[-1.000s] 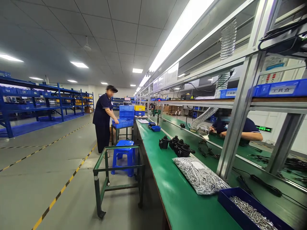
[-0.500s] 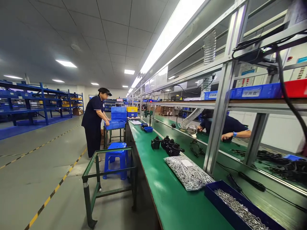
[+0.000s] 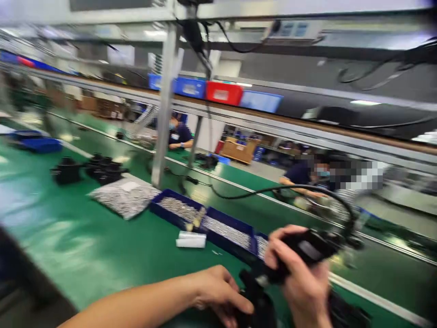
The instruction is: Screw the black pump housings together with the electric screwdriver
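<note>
Fingers (image 3: 277,238) of my right hand (image 3: 303,284) are wrapped tight round a black corded tool (image 3: 309,248), low at 5 o'clock.
My left hand (image 3: 218,291) lies on a black part (image 3: 256,303) at 6 o'clock, under the tool's tip; blur hides whether it grips, but I judge it steadies the part. The cable (image 3: 273,189) arcs overhead, probably to stay off the green bench (image 3: 85,246). Blue trays (image 3: 177,209) of screws sit near at 10 o'clock, handy for picking. Labels on the shelf bins (image 3: 223,92) are too smeared to read.
</note>
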`<state>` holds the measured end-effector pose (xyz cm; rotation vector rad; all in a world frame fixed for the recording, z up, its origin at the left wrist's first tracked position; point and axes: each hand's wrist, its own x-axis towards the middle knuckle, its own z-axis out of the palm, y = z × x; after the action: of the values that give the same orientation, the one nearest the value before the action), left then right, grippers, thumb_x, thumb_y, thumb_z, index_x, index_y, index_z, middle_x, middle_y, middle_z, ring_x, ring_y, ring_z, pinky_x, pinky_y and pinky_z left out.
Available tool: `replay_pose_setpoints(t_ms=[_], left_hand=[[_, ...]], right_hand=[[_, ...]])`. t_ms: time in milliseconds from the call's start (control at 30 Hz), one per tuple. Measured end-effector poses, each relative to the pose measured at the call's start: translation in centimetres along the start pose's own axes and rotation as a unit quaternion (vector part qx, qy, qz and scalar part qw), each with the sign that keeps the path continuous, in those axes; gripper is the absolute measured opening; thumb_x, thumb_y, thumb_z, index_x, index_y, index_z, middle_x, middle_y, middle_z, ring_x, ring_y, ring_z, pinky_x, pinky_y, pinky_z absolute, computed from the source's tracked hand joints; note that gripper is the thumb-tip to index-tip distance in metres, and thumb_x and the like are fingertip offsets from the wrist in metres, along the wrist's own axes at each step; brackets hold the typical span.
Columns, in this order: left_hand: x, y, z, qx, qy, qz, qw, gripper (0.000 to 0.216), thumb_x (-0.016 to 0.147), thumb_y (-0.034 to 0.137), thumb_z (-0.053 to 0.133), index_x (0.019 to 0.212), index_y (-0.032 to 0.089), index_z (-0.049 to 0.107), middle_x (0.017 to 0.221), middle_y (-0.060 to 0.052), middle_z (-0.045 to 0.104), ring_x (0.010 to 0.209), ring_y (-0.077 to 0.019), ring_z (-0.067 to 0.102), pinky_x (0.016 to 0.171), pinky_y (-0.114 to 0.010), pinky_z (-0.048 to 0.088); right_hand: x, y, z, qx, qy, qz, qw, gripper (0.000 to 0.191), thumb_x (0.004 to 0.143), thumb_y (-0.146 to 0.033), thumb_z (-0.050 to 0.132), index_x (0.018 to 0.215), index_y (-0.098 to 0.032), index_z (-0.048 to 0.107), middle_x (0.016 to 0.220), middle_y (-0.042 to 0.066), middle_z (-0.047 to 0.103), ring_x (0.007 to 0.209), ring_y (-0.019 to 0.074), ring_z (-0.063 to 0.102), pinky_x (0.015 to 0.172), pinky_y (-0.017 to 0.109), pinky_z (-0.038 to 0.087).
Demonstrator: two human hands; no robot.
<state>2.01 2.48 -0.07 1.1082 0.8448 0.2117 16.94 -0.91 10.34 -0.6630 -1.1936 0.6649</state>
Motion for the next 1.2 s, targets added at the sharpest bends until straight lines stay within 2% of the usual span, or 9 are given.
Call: replay_pose_setpoints(t_ms=[33, 100, 333, 533, 767, 900, 1200], left_hand=[[0.7, -0.3, 0.1, -0.016, -0.006, 0.009, 1.000, 0.074, 0.027, 0.056, 0.109, 0.069, 0.018, 0.062, 0.059, -0.005, 0.066, 0.052, -0.0182, 0.065, 0.042, -0.023, 0.058], [1.0, -0.8, -0.1, -0.030, -0.004, 0.024, 0.999, 0.079, 0.025, 0.060, 0.107, 0.072, 0.017, 0.061, 0.063, -0.006, 0.068, 0.051, -0.0163, 0.064, 0.041, -0.020, 0.056], [-0.5, -0.6, 0.5, -0.037, 0.020, 0.036, 0.998, 0.071, 0.032, 0.053, 0.106, 0.074, 0.016, 0.062, 0.062, -0.004, 0.065, 0.047, -0.0134, 0.061, 0.037, -0.016, 0.049], [-0.5, -0.5, 0.4, -0.035, 0.012, 0.049, 0.998, 0.064, 0.041, 0.050, 0.104, 0.076, 0.016, 0.063, 0.064, -0.002, 0.066, 0.048, -0.0123, 0.059, 0.040, -0.017, 0.047], [-1.1, -0.2, 0.5, -0.016, 0.016, 0.054, 0.998, 0.063, 0.044, 0.051, 0.103, 0.077, 0.016, 0.062, 0.065, -0.002, 0.067, 0.049, -0.0115, 0.058, 0.044, -0.019, 0.045], [-1.1, -0.2, 0.5, -0.007, 0.031, 0.070, 0.997, 0.067, 0.045, 0.052, 0.103, 0.082, 0.018, 0.058, 0.065, 0.000, 0.067, 0.049, -0.0122, 0.059, 0.046, -0.021, 0.046], [-0.9, -0.9, 0.5, 0.028, 0.041, 0.099, 0.994, 0.068, 0.048, 0.051, 0.103, 0.081, 0.021, 0.052, 0.062, 0.005, 0.061, 0.055, -0.0148, 0.057, 0.054, -0.028, 0.044]], right_hand=[[-0.2, -0.2, -0.9, 0.013, -0.003, 0.006, 1.000, 0.031, 0.093, -0.032, 0.084, 0.112, -0.023, 0.061, 0.081, -0.001, 0.064, 0.051, 0.0126, 0.059, 0.047, 0.022, 0.048], [-0.2, -0.1, -1.6, 0.054, -0.026, 0.018, 0.998, 0.029, 0.094, -0.029, 0.081, 0.113, -0.026, 0.059, 0.080, -0.003, 0.063, 0.047, 0.0113, 0.057, 0.046, 0.022, 0.046], [0.0, 0.6, -1.1, 0.107, -0.077, 0.027, 0.991, 0.023, 0.097, -0.023, 0.077, 0.112, -0.026, 0.060, 0.082, -0.003, 0.064, 0.048, 0.0093, 0.056, 0.048, 0.020, 0.047], [0.0, 0.5, -0.7, 0.091, -0.082, 0.026, 0.992, 0.022, 0.096, -0.021, 0.076, 0.112, -0.024, 0.061, 0.081, -0.002, 0.065, 0.048, 0.0090, 0.057, 0.048, 0.019, 0.048], [-0.5, 0.3, -0.1, 0.072, -0.091, 0.010, 0.993, 0.018, 0.098, -0.021, 0.075, 0.110, -0.025, 0.062, 0.077, -0.004, 0.063, 0.049, 0.0084, 0.056, 0.049, 0.018, 0.048], [-0.8, 0.4, 0.4, 0.048, -0.097, 0.024, 0.994, 0.019, 0.099, -0.023, 0.076, 0.112, -0.025, 0.061, 0.079, -0.003, 0.064, 0.050, 0.0083, 0.057, 0.048, 0.018, 0.049], [-0.9, 0.7, 0.8, 0.040, -0.067, 0.024, 0.997, 0.018, 0.099, -0.025, 0.076, 0.106, -0.024, 0.059, 0.075, -0.005, 0.059, 0.045, 0.0074, 0.052, 0.044, 0.018, 0.044]])
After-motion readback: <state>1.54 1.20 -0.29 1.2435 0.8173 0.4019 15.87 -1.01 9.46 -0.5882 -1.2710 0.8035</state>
